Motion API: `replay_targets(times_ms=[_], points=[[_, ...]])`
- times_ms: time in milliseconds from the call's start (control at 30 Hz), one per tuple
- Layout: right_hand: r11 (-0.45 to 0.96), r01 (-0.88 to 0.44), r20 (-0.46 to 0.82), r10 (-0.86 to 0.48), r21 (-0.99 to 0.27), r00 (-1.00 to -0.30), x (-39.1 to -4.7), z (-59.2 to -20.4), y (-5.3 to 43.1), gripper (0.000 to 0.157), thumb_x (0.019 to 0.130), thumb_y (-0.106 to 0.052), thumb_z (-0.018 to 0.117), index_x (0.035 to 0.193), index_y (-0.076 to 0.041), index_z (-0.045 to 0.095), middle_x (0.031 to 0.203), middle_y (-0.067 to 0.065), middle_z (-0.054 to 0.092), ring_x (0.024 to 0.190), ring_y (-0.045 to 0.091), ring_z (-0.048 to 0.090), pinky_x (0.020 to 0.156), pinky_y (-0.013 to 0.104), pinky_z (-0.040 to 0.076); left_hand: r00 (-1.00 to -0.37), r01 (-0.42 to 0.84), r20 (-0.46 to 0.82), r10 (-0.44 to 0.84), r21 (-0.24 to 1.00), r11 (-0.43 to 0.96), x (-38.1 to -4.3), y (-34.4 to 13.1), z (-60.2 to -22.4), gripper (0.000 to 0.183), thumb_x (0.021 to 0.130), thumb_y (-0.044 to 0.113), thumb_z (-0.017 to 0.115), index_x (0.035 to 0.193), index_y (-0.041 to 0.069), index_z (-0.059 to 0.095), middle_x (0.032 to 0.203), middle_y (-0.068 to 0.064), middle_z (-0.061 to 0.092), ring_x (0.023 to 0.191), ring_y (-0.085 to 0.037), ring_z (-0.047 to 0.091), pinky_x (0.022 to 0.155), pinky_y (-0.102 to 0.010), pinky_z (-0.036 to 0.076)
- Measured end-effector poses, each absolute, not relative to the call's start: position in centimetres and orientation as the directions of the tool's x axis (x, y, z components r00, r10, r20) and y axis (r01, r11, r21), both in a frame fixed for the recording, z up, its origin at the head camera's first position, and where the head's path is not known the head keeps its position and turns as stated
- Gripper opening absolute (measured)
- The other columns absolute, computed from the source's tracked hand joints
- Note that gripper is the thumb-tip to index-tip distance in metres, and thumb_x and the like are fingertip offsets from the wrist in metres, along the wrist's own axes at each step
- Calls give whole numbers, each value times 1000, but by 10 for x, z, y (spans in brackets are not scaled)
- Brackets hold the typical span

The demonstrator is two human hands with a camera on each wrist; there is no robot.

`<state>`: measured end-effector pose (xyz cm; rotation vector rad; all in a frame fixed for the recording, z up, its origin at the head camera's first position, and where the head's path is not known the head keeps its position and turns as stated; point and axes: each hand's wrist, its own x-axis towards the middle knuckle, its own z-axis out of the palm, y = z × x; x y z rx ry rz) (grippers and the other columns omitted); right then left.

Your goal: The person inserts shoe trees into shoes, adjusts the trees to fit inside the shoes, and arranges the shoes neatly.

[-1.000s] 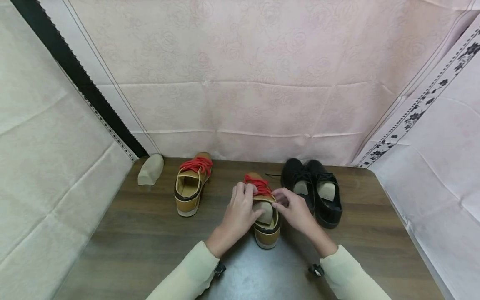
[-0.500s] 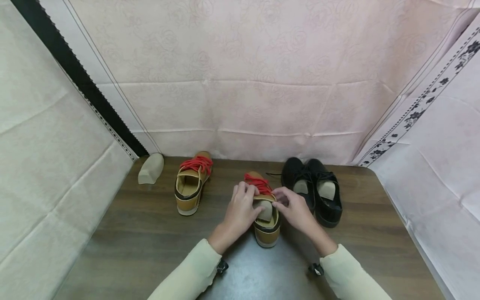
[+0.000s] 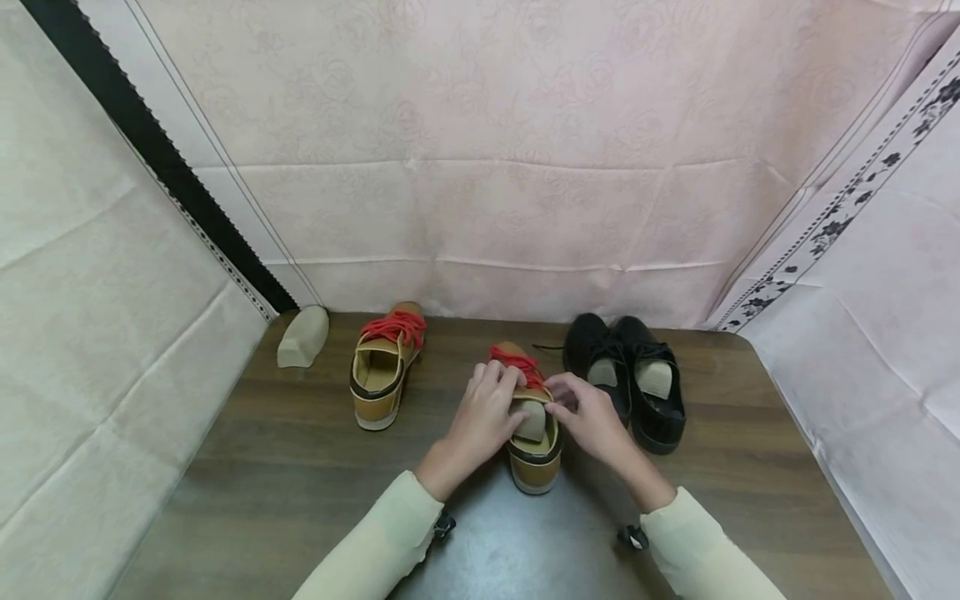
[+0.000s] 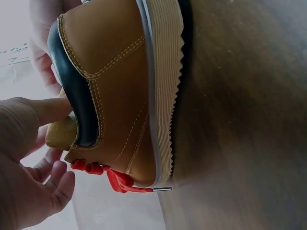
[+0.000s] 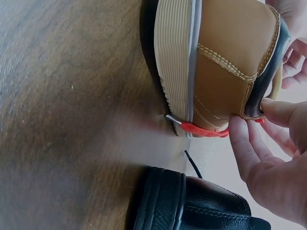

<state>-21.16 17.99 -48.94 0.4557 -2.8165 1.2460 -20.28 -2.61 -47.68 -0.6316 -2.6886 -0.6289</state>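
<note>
A tan lace-up shoe (image 3: 534, 477) with red laces and a dark collar stands on the wooden table, toe pointing away. Inside its opening sits a pale beige shoe insert (image 3: 532, 421). My left hand (image 3: 486, 412) grips the shoe's left side at the tongue (image 4: 62, 133), thumb in the opening and fingers curled over the laces. On the other side my right hand (image 3: 592, 417) pinches the edge near the top eyelets, thumb inside and fingers outside. In the right wrist view a lace end (image 5: 196, 129) hangs down beside the sole.
The matching tan shoe (image 3: 375, 412) stands to the left without an insert visible. Farther left, a loose beige insert (image 3: 303, 337) lies near the table's back edge. A pair of black shoes (image 3: 658, 429) with inserts stands close on the right. Patterned cloth (image 3: 480, 217) surrounds the table.
My left hand has shifted very slightly toward the right at the shoe's opening. The right hand and the shoes stay essentially where they were.
</note>
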Motion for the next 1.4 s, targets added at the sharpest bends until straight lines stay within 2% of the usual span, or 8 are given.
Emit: replay_targets(times_ms=[167, 533, 833, 967, 1267, 1400], points=[[640, -268, 134, -251, -720, -959, -211, -490, 180, 29, 94, -13, 76, 121, -16, 67, 102, 0, 74, 91, 14, 69, 82, 39, 58, -868, 461, 361, 342, 330, 824, -206, -25, -478, 47, 80, 29, 91, 111, 14, 60, 106, -4, 56, 96, -23, 47, 85, -36, 45], [646, -258, 134, -235, -719, -963, -210, -491, 176, 29, 95, -11, 75, 123, -16, 66, 107, 1, 74, 96, 18, 71, 85, 42, 60, -863, 437, 411, 294, 314, 843, -214, -27, -488, 43, 82, 24, 90, 112, 12, 61, 103, -6, 57, 97, -25, 51, 85, -38, 48], [656, -237, 123, -215, -716, -969, -209, -491, 172, 29, 97, -13, 73, 125, -17, 64, 107, 1, 72, 96, 17, 69, 87, 41, 59, -868, 451, 412, 276, 423, 786, -209, -36, -484, 50, 82, 23, 89, 121, 11, 60, 111, -8, 54, 104, -24, 51, 87, -36, 55], [661, -228, 124, -201, -715, -972, -207, -491, 168, 31, 97, -11, 73, 126, -15, 64, 108, 3, 71, 97, 18, 69, 87, 41, 59, -859, 464, 433, 273, 431, 774, -207, -44, -475, 55, 82, 24, 89, 126, 10, 60, 114, -8, 55, 104, -23, 52, 88, -36, 56], [677, -224, 129, -188, -701, -974, -201, -494, 163, 41, 95, -11, 73, 134, -11, 58, 111, 6, 68, 100, 20, 67, 88, 39, 58, -863, 454, 443, 241, 473, 755, -205, -67, -467, 53, 84, 23, 88, 127, 9, 60, 118, -10, 58, 109, -25, 54, 92, -38, 55], [663, -203, 98, -192, -720, -976, -194, -497, 161, 58, 97, -24, 74, 147, -10, 48, 130, 11, 62, 117, 26, 63, 98, 47, 54, -862, 460, 449, 237, 491, 740, -203, -76, -465, 51, 86, 23, 86, 127, 7, 60, 119, -12, 59, 111, -27, 56, 94, -41, 55]])
